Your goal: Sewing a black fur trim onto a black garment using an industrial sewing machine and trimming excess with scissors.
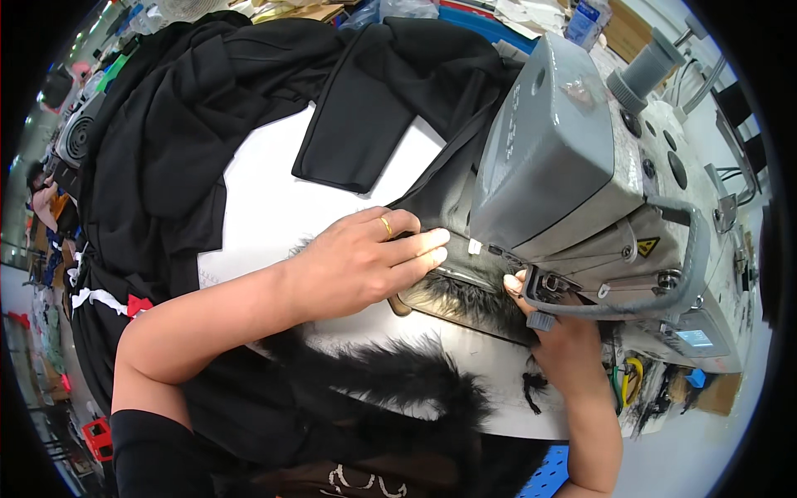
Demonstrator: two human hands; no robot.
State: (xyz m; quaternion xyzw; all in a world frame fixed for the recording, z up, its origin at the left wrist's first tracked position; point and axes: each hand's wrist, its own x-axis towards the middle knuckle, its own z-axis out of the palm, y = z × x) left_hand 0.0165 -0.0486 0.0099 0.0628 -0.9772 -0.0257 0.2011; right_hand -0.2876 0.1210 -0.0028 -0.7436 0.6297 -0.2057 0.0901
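Note:
My left hand (374, 257), with a ring on one finger, has its fingers curled together on black fabric (436, 199) at the sewing machine's plate, left of the needle area. My right hand (560, 332) is under the machine's grey guard (697, 241), its thumb and fingers pinched near the fabric's edge, partly hidden. A strip of black feather trim (481, 303) lies under the presser area between my hands. More loose feather trim (390, 373) trails across the white worktop (257, 199) toward me. The grey industrial sewing machine (544, 149) fills the right side.
Piles of black fabric (158, 116) cover the back and left of the worktop. Scissors (633, 382) and a blue clip (696, 378) lie at right. Papers, a bottle (587, 21) and a blue bin stand behind. Another person (50, 203) is at the far left.

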